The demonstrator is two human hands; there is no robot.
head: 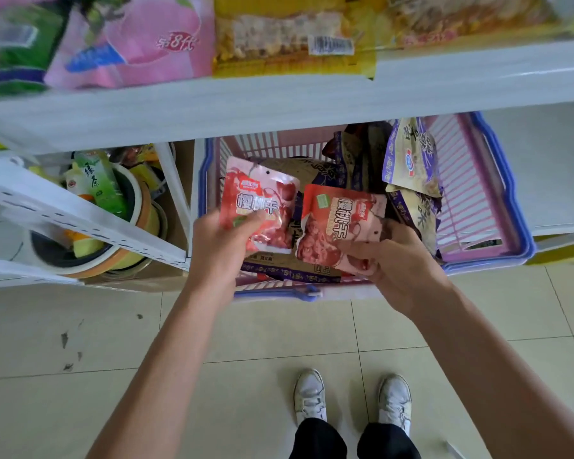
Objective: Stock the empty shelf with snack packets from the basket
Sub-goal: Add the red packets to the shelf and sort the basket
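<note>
**Two Packets Lifting Clear of the Basket**

Head view: You are holding a red-and-pink glossy snack packet (259, 200) in your left hand (222, 246). Your thumb is pressing across its lower front and your fingers are curling behind it. Your right hand (401, 270) is pinching the lower end of a second red-and-pink packet (335, 226) between thumb and curled fingers. Both packets are hovering just above the pink slatted plastic basket with a blue rim (510, 180), which is sitting low beneath the white metal shelf board (279, 104).

The film looks slippery, so you are likely better off gripping nearer each packet's middle. Clear the board's front edge before turning them upright. The bare white board at far right (543, 167) looks like the one to fill.

The basket is holding a heap of brown-and-purple crinkled packets (411, 160), some lying flat and some leaning towards its right wall. The shelf above is carrying a pink bag (139, 44) and a yellow bag (288, 34) side by side. At lower left, round tubs (80, 256) are holding green sachets (93, 183).
</note>
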